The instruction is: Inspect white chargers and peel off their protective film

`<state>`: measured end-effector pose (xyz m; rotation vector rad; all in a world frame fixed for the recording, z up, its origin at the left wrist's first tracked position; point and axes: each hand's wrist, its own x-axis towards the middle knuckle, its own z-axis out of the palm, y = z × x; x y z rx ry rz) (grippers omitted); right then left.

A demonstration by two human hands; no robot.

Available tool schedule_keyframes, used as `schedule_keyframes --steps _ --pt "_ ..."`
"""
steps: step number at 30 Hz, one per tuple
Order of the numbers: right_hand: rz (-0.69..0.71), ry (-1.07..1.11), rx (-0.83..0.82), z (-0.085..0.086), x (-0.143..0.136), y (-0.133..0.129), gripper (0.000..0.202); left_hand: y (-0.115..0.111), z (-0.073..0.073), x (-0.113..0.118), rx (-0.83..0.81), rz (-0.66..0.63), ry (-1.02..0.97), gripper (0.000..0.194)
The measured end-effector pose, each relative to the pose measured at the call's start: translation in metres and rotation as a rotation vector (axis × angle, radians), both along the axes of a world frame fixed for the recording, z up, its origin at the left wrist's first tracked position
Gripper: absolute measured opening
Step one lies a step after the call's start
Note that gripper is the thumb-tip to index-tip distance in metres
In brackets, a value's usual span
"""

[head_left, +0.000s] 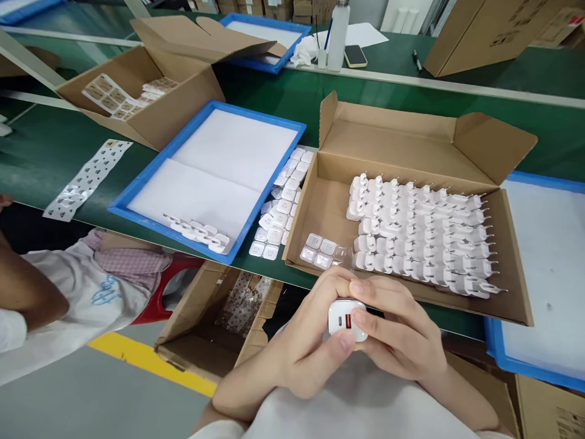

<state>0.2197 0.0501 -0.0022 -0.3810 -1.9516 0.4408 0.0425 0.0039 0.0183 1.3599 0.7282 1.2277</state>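
Between my two hands, close to my chest, is a white USB charger (336, 322) whose end face with two ports, one with an orange insert, points up at me. My left hand (311, 341) wraps it from the left, thumb along its lower edge. My right hand (402, 323) grips it from the right, with fingertips on the top face. Just beyond my hands stands an open cardboard box (329, 158) with rows of white plug chargers (411, 231), pins up. In its near left corner lies a small clear sheet of square stickers or covers (319, 250).
Left of the box, many white square pieces (278, 213) lie on the green bench. Beyond them is a blue-rimmed tray (183, 137) with several chargers. Another box (150, 125) holds label sheets. A co-worker's arm (27, 286) is at left. A second blue tray (498, 353) sits right.
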Motion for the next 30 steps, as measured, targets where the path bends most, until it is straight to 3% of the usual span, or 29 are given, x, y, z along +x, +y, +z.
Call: schedule_keyframes --steps 7,15,30 --pt "-0.030 -0.024 0.010 -0.0013 -0.0021 0.0012 0.038 0.0057 -0.0043 -0.0032 0.101 0.006 0.038 0.027" --pt "-0.055 -0.053 0.041 0.0061 -0.0048 0.0014 0.036 0.0046 -0.0028 -0.0033 0.042 -0.008 0.006 0.027" --pt "0.007 -0.084 0.017 0.0013 -0.0096 0.0029 0.044 0.0018 -0.0081 -0.0022 -0.020 0.053 -0.101 0.030"
